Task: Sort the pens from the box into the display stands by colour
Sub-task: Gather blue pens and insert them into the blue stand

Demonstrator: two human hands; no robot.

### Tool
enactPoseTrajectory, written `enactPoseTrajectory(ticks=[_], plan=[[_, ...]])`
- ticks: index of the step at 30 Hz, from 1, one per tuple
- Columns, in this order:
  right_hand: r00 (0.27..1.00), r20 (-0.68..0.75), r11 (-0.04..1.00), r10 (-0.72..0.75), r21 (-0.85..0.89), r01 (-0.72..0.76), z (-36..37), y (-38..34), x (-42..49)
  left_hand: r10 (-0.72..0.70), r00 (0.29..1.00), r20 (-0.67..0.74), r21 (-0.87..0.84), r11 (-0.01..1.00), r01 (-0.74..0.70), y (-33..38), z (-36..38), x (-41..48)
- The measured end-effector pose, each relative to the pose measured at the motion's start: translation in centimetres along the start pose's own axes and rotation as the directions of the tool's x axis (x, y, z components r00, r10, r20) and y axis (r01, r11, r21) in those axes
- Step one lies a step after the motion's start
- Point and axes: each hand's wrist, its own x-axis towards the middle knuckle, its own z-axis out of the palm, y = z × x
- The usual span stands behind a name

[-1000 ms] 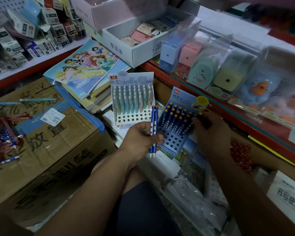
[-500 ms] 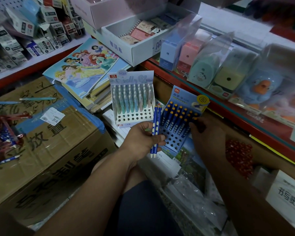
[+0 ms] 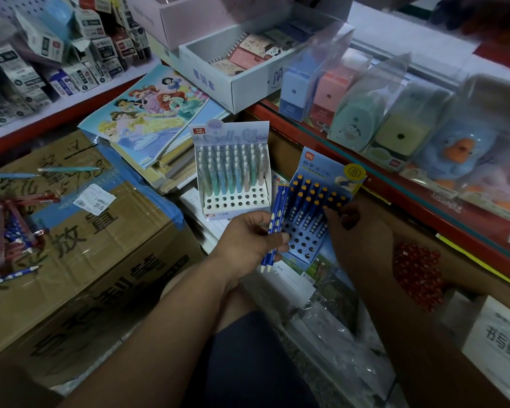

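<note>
My left hand (image 3: pixel 248 241) grips two blue pens (image 3: pixel 274 228) upright, tips down, just left of the blue display stand (image 3: pixel 334 175). That stand leans back, with several blue pens with orange caps in its upper rows and open holes lower down. My right hand (image 3: pixel 357 228) is at the stand's right side, its fingertips among the pens; what they hold is not visible. A white display stand (image 3: pixel 233 172) with pastel pens stands behind my left hand. At the far left, loose red, pink and blue pens (image 3: pixel 9 237) lie in a heap.
A big taped cardboard box (image 3: pixel 95 245) fills the left, with a teal pen (image 3: pixel 68 169) on top. Colouring books (image 3: pixel 147 113) are stacked behind it. A red-edged shelf (image 3: pixel 424 207) on the right carries boxed pencil sharpeners. Plastic bags lie by my knee.
My right hand has slid a little left and down along the blue stand. My left hand keeps the two blue pens in about the same place.
</note>
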Motion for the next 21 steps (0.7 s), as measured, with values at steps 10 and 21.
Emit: enactPoseTrajectory(ticks=[10, 21], plan=[[0.953, 0.228, 0.904, -0.2, 0.418, 0.09, 0.3, -4.8, -0.4, 0.108, 0.992, 0.062, 0.044, 0.993, -0.111, 0.2, 0.1, -0.6], [0.967, 0.031, 0.967, -0.253, 0.034, 0.252, 2.8, -4.0, 1.5, 0.1, 0.959, -0.263, 0.05, 0.995, -0.09, 0.7, -1.3, -0.6]])
